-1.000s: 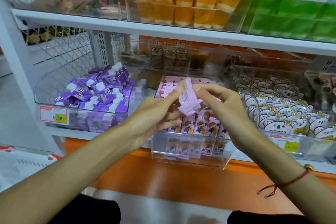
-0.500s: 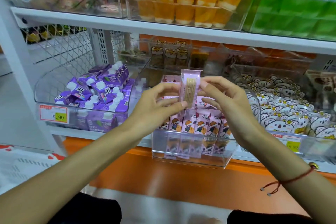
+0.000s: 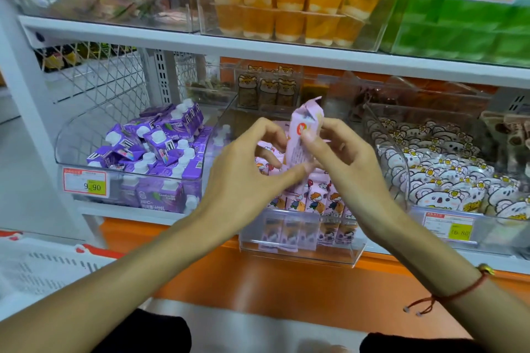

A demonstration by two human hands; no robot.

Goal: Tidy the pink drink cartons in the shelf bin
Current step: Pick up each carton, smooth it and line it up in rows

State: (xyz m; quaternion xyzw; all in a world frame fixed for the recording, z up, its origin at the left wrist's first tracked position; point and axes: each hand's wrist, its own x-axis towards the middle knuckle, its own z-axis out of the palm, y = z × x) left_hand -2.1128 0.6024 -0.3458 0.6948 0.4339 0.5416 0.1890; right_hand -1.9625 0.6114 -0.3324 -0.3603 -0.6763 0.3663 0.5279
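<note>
From the head view, both hands meet in front of the middle shelf. The left hand (image 3: 246, 178) pinches the lower part of a pink drink carton (image 3: 302, 137) between thumb and curled fingers, while the right hand (image 3: 344, 163) grips its upper side with the fingertips. The carton stands upright, lifted just above the clear shelf bin (image 3: 301, 249), where more pink cartons (image 3: 312, 200) stand in a row against the front wall. Left of it sits a bin of purple cartons (image 3: 160, 152); right of it, white koala-print packets (image 3: 447, 178).
</note>
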